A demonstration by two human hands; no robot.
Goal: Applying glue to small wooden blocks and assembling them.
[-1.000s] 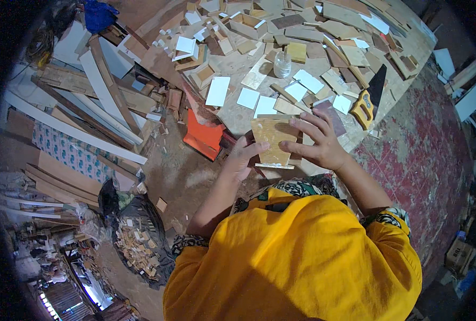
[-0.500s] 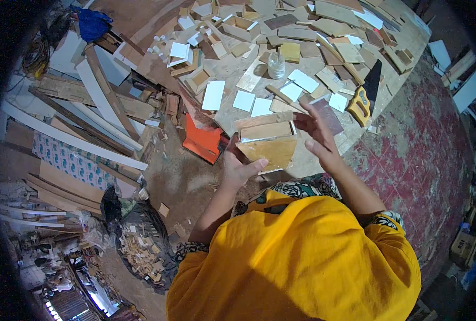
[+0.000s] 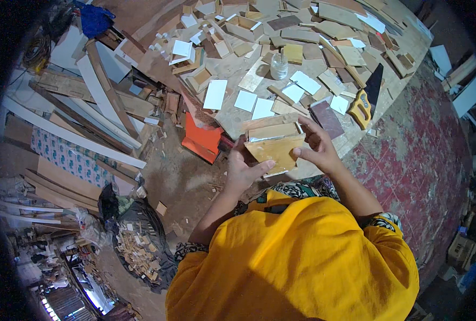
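Observation:
Between my two hands, above the near edge of the work table, is a small wooden box [image 3: 276,149] with slanted sides and an open top. My left hand [image 3: 243,170] grips its left side, the thumb lying across the near panel. On the other side my right hand [image 3: 319,150] holds it, thumb against the near panel's right edge and fingers reaching behind. The box's underside and far wall are mostly hidden. Just beyond it lie white rectangular pieces [image 3: 262,108] and a dark brown panel [image 3: 327,119].
The table [image 3: 238,75] carries many wood offcuts and small boxes, a glass jar [image 3: 279,67] and a yellow-handled handsaw [image 3: 361,107]. An orange-red board [image 3: 201,138] is left of the table. Long planks [image 3: 107,96] and a black sack of scraps [image 3: 141,251] lie at left.
My right hand has closed in on the box, its thumb now touching the near panel. The box has shifted slightly right and down.

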